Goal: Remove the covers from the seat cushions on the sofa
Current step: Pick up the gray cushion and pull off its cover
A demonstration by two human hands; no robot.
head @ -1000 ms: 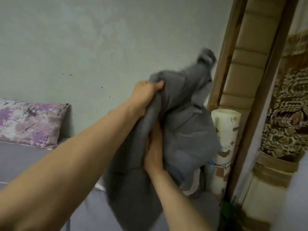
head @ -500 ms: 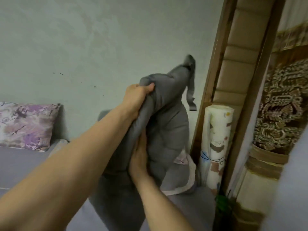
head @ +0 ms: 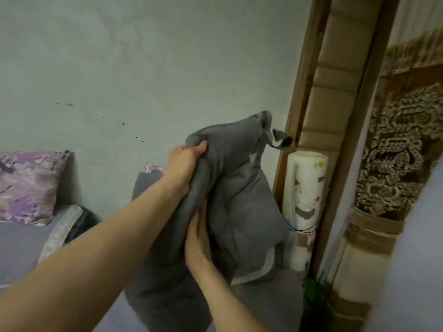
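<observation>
Both hands (head: 184,164) (head: 197,238) grip grey cover (head: 239,200) enclosing cushion.

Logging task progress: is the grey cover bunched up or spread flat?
Bunched up. The grey cover hangs in folds, gripped at its top by the left hand and lower down by the right hand.

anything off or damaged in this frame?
No damage visible. The grey cover is bunched and twisted, its corner flipped out showing pale lining; expected mid-removal. Left hand grips the top edge, right hand presses lower. Dark specks dot the wall.
</observation>
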